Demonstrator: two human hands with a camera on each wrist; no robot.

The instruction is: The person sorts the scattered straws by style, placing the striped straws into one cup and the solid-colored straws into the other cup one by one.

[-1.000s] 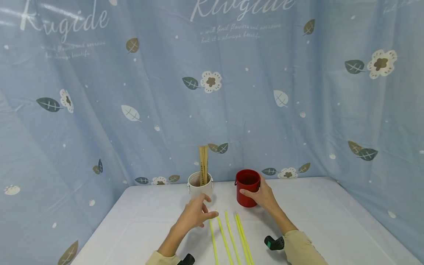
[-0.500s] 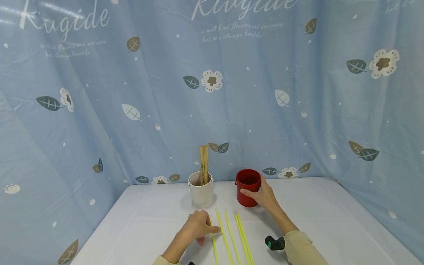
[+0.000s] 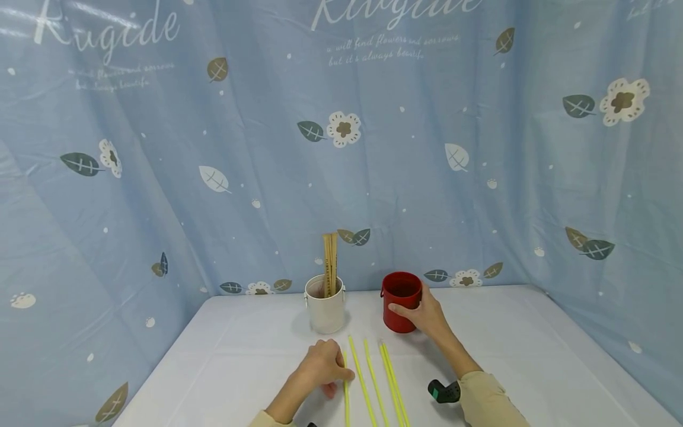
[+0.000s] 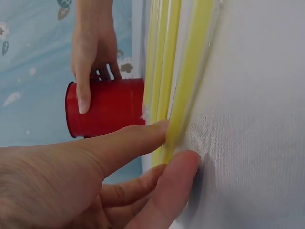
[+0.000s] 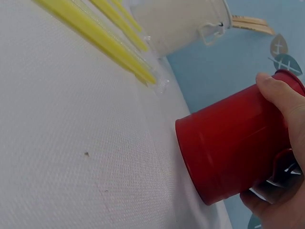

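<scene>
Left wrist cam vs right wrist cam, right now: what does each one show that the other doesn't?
Only left wrist: the left hand, with thumb and fingers pinching the nearest yellow stick.

Only right wrist: the white can, with tan sticks poking out of its mouth.

Both: the right hand gripping the red can, several yellow sticks, the white table surface and the blue printed curtain.
</scene>
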